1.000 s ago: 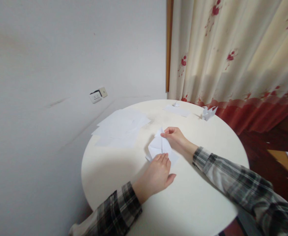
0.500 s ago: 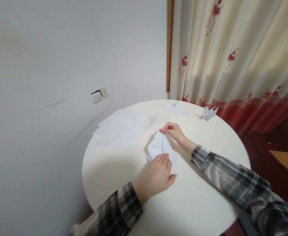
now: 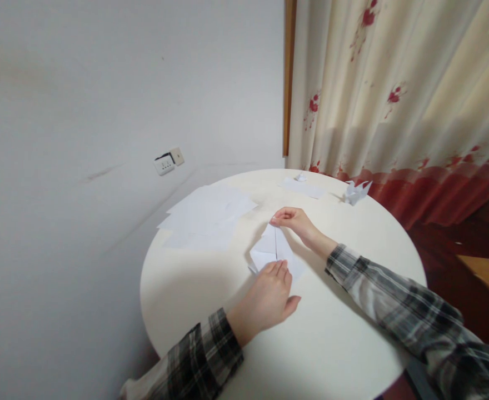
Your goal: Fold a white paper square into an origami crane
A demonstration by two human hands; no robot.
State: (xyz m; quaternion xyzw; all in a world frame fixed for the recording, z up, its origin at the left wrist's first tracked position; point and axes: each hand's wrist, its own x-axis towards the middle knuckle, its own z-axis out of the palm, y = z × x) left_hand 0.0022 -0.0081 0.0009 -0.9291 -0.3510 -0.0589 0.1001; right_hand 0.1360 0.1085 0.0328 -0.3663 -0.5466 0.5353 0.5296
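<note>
A partly folded white paper lies in the middle of a round white table. My left hand lies flat, fingers stretched out, pressing the paper's near end down. My right hand is at the paper's far tip, its fingers pinched together on that tip. Both arms wear plaid sleeves.
A loose stack of white sheets lies at the table's far left. A flat paper strip with a small paper scrap and a folded paper crane sit at the far edge. A floral curtain hangs behind; a wall socket is left.
My right hand has slid a little farther away along the paper to its far tip. My left hand has stayed on the near end.
</note>
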